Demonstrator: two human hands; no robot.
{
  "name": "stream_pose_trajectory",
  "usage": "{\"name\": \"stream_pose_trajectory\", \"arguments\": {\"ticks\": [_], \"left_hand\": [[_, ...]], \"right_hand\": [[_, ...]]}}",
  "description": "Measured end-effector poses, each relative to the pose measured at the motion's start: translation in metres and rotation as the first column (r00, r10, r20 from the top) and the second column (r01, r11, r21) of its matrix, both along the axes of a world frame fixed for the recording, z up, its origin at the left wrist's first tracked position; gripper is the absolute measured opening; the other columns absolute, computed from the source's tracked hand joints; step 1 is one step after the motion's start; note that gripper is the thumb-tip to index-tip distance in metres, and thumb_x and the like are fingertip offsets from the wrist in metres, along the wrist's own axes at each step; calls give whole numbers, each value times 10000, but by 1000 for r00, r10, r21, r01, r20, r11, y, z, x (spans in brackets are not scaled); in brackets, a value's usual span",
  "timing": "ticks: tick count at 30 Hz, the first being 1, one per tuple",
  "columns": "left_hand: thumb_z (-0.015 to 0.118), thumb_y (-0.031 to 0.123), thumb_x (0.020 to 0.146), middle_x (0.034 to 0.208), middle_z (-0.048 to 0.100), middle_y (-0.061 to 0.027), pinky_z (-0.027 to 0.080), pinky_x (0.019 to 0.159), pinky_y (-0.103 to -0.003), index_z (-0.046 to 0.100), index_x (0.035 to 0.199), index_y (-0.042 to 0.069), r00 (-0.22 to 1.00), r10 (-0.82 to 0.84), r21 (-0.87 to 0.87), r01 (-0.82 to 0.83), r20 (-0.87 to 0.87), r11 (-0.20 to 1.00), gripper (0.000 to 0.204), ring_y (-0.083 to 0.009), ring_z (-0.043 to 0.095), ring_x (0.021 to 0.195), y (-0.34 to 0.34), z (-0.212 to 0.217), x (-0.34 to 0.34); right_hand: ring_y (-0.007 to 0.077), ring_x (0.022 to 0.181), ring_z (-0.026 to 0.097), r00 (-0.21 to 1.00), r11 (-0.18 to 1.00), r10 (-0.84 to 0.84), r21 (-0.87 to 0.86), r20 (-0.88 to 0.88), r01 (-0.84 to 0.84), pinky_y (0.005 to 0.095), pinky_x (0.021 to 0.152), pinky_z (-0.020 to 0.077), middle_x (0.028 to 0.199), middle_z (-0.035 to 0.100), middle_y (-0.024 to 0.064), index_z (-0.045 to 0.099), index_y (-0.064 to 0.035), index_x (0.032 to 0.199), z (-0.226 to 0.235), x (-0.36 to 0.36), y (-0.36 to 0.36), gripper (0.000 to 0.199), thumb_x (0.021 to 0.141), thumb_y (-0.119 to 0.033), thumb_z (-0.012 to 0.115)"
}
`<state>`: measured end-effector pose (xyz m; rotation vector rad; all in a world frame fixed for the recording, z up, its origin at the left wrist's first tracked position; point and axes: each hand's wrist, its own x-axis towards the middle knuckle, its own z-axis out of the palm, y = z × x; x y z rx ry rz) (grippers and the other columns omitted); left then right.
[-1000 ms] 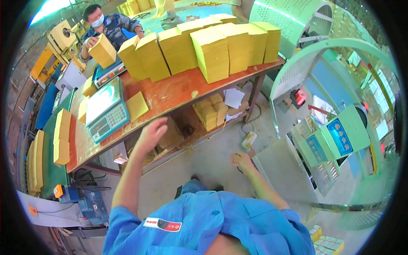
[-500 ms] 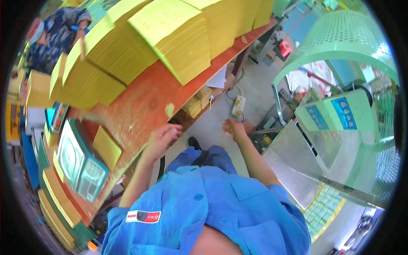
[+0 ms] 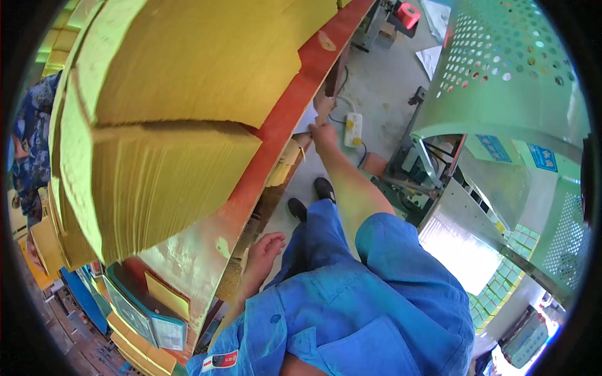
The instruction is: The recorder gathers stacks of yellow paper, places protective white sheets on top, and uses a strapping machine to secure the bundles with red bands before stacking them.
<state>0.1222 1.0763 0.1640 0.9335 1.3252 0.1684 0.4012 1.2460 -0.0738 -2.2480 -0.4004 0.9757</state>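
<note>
- Looking like a reach: the right hand (image 3: 323, 139) is at white paper (image 3: 305, 119), just left of its fingertips; grip, I can't tell.
- Left hand (image 3: 266, 252) seems empty, loosely curled.
- Next calls, I'd judge, for a light pinch.

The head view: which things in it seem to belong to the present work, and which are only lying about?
Probably part of the work:
- white paper, close to the right hand; contact unclear
- yellow stacks and scale, on the table

Apparently just lying about:
- power strip, on the floor
- red roll
</note>
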Motion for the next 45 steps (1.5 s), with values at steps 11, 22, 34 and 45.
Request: {"name": "stream_pose_trajectory", "arguments": {"ticks": [11, 22, 34, 45], "left_hand": [[539, 197, 965, 1130, 625, -115, 488, 854, -296, 541, 1221, -23, 999, -48, 281, 47, -1, 958, 338, -179, 618, 997, 91, -69, 97], [498, 238, 965, 939, 649, -126, 520, 679, -308, 596, 1058, -80, 926, 302, 404, -193, -227, 894, 346, -167, 625, 815, 138, -122, 128], [525, 269, 942, 742, 665, -143, 548, 536, -321, 643, 905, -104, 968, 84, 208, -34, -237, 978, 394, -221, 663, 628, 76, -66, 74], [525, 238, 932, 766, 665, -150, 497, 643, -379, 654, 908, -37, 896, -177, 307, 317, -407, 897, 305, -254, 656, 696, 48, -55, 29]], "right_hand": [[330, 747, 659, 943, 939, 274, 162, 187, -305, 438, 664, 508, 772, 681, 146, 713, -90, 841, 39, 24, -18, 175, 834, -241, 624], [255, 873, 624, 788, 484, 535, 654, 305, -582, 382, 742, 497, 964, 669, 102, 663, -25, 907, 107, -6, -79, 144, 823, -142, 669], [178, 594, 634, 976, 979, 156, 157, -153, -132, 323, 593, 499, 683, 667, 104, 670, -9, 794, 3, 8, 23, 311, 785, -316, 719], [324, 768, 670, 849, 910, 399, -41, 347, -412, 394, 682, 521, 810, 681, 172, 710, -89, 927, 50, 16, 7, 195, 846, -243, 621]]}}
